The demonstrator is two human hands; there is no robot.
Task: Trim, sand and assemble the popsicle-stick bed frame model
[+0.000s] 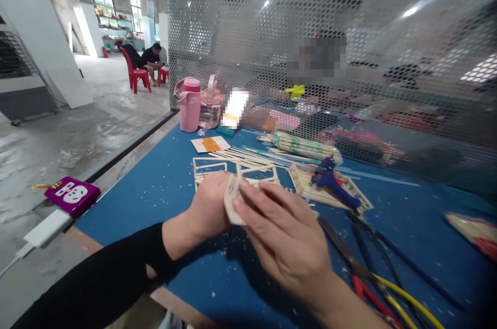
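My left hand (212, 202) is closed, its fingers mostly hidden behind what lies between the two hands. My right hand (287, 230) presses its fingers around a small beige printed sheet (234, 202), which looks folded and has dark marks on its face. Just beyond the hands, a frame of thin wooden sticks (212, 161) rests on the blue table (135, 189). To the right, a blue glue gun (336, 184) lies across another stick-built wooden panel (359, 197). Whatever else my left hand grips is hidden.
Loose wooden sticks (248, 157) and a bagged bundle of sticks (303, 145) lie farther back. Red-and-yellow-handled cutters (361, 272) are near my right forearm. A pink jug (190, 106) and a lit phone (235, 109) stand before the perforated metal screen (233, 18). A purple power strip (73, 195) is left.
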